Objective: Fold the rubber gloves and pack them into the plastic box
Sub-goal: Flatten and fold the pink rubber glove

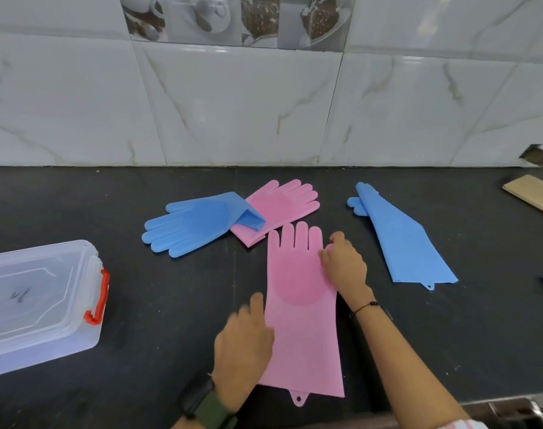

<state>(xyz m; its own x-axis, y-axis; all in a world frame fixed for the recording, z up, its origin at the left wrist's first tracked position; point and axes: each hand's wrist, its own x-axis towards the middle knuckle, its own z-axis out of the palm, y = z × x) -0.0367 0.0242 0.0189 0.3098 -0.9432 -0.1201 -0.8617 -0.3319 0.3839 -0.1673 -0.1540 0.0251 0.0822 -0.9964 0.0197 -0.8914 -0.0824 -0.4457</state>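
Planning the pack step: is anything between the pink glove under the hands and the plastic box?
The counter between the pink glove and the plastic box looks bare, but the box's lid appears closed, red latch down.

Pink glove flat, fingers toward wall, second pink glove under folded blue glove, another blue glove right, lidded clear plastic box left.
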